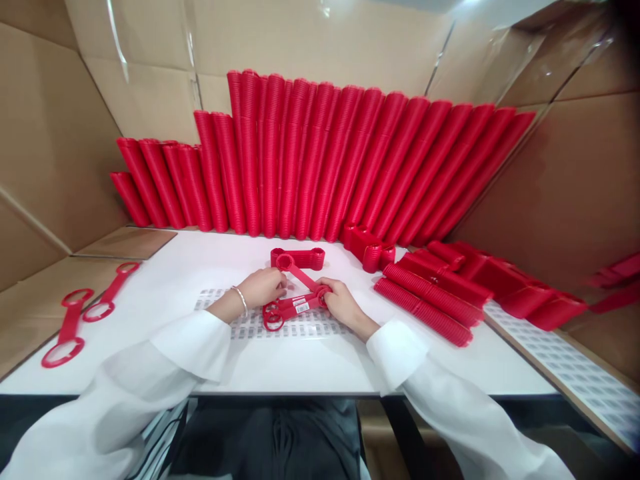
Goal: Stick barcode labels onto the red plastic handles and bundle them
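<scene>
My right hand (343,305) is closed around the right end of a flat red plastic piece with a ring at each end (302,276), which slants up to the left. Beneath it lie more red ringed pieces (287,308), one bearing a white label (302,307). My left hand (265,287), with a bracelet at the wrist, has its fingers pinched together beside the slanted piece's upper ring. What those fingers hold, if anything, is too small to make out. Under both hands is a sheet of small printed labels (320,328). A short stack of red pieces (305,259) sits just behind.
Tall red stacks (310,160) lean along the cardboard wall (310,40) at the back. More stacks (425,303) lie to the right, near a label-covered strip (560,360). Two loose ringed pieces (73,322) rest at the left of the white table (300,367).
</scene>
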A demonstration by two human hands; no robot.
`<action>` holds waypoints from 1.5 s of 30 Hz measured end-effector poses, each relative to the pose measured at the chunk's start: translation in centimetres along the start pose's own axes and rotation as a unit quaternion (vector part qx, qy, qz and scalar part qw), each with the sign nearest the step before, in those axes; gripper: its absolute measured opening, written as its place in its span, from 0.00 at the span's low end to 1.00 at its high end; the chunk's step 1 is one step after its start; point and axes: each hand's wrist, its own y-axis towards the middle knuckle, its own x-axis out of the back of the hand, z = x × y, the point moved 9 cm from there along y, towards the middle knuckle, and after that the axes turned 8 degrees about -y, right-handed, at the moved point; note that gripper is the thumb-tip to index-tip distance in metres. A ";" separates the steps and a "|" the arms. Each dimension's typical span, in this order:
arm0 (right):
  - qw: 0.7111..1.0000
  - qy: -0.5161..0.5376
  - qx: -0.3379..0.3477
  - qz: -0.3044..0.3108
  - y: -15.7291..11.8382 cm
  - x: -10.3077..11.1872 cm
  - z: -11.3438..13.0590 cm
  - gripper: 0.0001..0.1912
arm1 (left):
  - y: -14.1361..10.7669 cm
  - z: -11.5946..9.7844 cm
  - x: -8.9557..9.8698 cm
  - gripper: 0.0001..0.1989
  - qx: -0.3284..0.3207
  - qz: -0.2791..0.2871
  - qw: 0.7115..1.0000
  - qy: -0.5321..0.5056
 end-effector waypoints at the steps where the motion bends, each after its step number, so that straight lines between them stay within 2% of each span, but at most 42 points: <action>1: 1.000 -0.002 0.001 -0.001 0.0 0.0 0.0 0.13 | 0.0 -0.1 -0.1 0.10 -0.002 0.005 1.000 0.003; 9: 1.000 -0.016 -0.013 -0.021 0.2 0.7 -0.4 0.11 | -0.1 -0.7 1.5 0.10 -0.010 -0.042 0.999 -0.032; 16: 0.999 -0.024 -0.018 -0.020 0.1 0.6 -0.4 0.11 | 0.2 -0.6 0.3 0.12 -0.021 -0.052 0.998 -0.022; 20: 0.999 -0.027 -0.021 -0.017 0.1 0.7 -0.3 0.11 | 0.1 -0.8 0.5 0.09 -0.022 -0.052 0.998 -0.018; 22: 0.999 -0.027 -0.019 -0.020 0.2 0.7 -0.4 0.11 | 0.1 -0.8 0.9 0.08 -0.022 -0.039 0.997 -0.058; 25: 0.999 -0.028 -0.016 -0.030 0.3 0.8 -0.5 0.12 | 0.3 -0.6 1.5 0.06 -0.014 -0.035 0.978 -0.205; 28: 0.998 -0.037 0.013 -0.047 0.2 1.0 0.1 0.14 | 0.7 -0.6 1.6 0.08 -0.009 -0.036 0.935 -0.353; 30: 0.997 -0.042 0.040 -0.057 0.0 1.2 0.8 0.15 | 0.9 -0.9 1.3 0.09 -0.011 -0.030 0.915 -0.403; 35: 0.994 -0.050 0.080 -0.061 -0.4 1.2 1.9 0.18 | 0.9 -1.2 1.0 0.09 -0.001 -0.038 0.898 -0.438; 45: 0.993 -0.056 0.085 -0.056 -0.4 1.0 2.0 0.18 | 0.9 -1.1 1.0 0.07 0.012 -0.047 0.893 -0.447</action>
